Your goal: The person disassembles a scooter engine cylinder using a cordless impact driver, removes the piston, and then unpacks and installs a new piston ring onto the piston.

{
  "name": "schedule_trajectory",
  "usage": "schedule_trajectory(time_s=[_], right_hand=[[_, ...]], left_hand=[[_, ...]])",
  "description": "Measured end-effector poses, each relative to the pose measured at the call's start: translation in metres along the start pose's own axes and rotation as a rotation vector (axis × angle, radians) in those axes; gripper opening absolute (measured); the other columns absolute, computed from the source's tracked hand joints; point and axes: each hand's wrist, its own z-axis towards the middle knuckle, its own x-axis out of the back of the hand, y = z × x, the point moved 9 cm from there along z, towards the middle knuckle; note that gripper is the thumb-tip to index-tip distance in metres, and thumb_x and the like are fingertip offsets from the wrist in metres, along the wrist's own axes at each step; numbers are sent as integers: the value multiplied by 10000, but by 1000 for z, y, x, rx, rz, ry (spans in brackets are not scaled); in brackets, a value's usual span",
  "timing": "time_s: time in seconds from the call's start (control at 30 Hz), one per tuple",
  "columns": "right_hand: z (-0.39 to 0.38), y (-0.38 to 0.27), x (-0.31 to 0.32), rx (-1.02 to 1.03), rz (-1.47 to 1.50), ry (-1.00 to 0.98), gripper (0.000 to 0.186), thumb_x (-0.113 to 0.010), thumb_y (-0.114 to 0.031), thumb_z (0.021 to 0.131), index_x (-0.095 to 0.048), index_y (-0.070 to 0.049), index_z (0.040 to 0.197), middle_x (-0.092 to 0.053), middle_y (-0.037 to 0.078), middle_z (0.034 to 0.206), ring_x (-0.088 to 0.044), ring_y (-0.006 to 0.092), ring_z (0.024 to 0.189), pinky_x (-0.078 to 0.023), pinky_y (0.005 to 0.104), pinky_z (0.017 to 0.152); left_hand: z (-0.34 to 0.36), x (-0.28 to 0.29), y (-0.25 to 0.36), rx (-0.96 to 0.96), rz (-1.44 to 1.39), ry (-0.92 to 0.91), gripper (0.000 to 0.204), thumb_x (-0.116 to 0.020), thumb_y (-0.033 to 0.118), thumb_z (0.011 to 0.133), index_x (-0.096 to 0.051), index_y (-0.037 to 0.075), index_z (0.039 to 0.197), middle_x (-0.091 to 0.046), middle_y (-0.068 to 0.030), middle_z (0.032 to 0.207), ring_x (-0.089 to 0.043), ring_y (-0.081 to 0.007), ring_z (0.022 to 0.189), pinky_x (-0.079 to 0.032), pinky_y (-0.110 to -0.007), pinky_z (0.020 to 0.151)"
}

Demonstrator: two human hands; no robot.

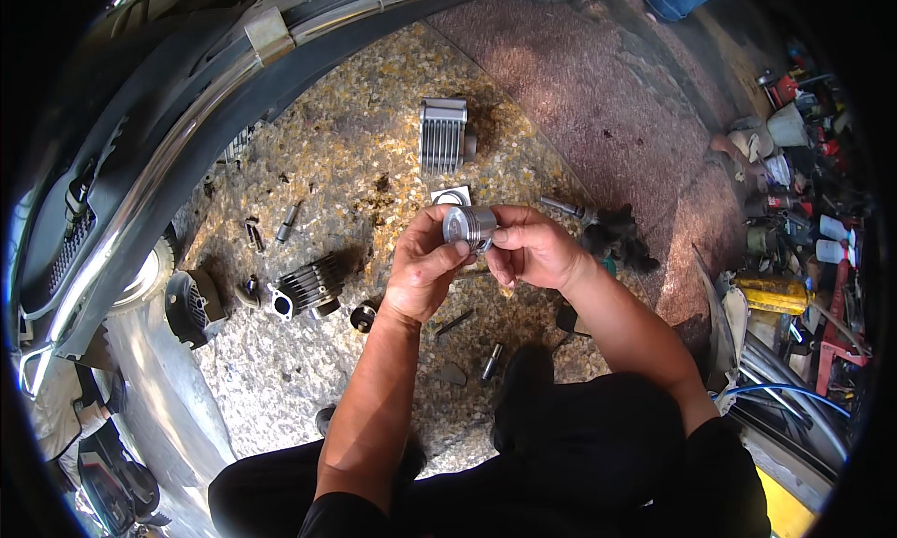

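Observation:
A silvery engine piston [469, 224] with grooves round its crown sits between my two hands, above the speckled floor. My left hand [420, 269] is closed round its left side, thumb against the lower edge. From the right, my right hand [534, 246] pinches the piston's lower right side near the grooves; whether it also holds a thin ring cannot be made out. Just beyond the hands lies a small white square [450, 196] with a round shape on it, partly hidden by the piston. Farther off stands a clean finned engine cylinder [443, 136].
A dark, used finned cylinder [308, 286] lies at the left, beside a small dark round part [363, 317]. A metal-tipped tool [564, 206] and dark cloth [621, 241] lie right. Motorcycle bodywork [140, 202] curves along the left; cluttered tools and a yellow object [774, 293] line the right.

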Motion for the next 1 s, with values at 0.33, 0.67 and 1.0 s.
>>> schedule_trajectory(time_s=[0.33,0.67,1.0], right_hand=[[-1,-13,112,-136,-1502,684,212,-680,-195,819,-703,-74,992,-707,137,1006,-684,289,837,-536,403,764],[33,10,105,-210,-1888,526,237,-582,-84,799,-666,-44,1017,-652,224,1035,-639,382,985,-509,469,852],[31,11,110,-216,-1823,571,232,-591,-87,793,-629,12,998,-648,246,974,-638,405,916,-509,476,824]], left_hand=[[-12,32,7,-51,-360,127,340,-678,-29,788,-572,121,1074,-629,-50,1048,-614,-226,936,-520,-373,756],[-25,50,11,-131,-168,215,448,-578,-66,776,-511,32,1208,-639,-119,1077,-618,-237,936,-511,-394,794],[-30,52,15,-170,-180,247,434,-524,-126,783,-523,9,1196,-638,-140,1109,-626,-246,984,-521,-394,862]])
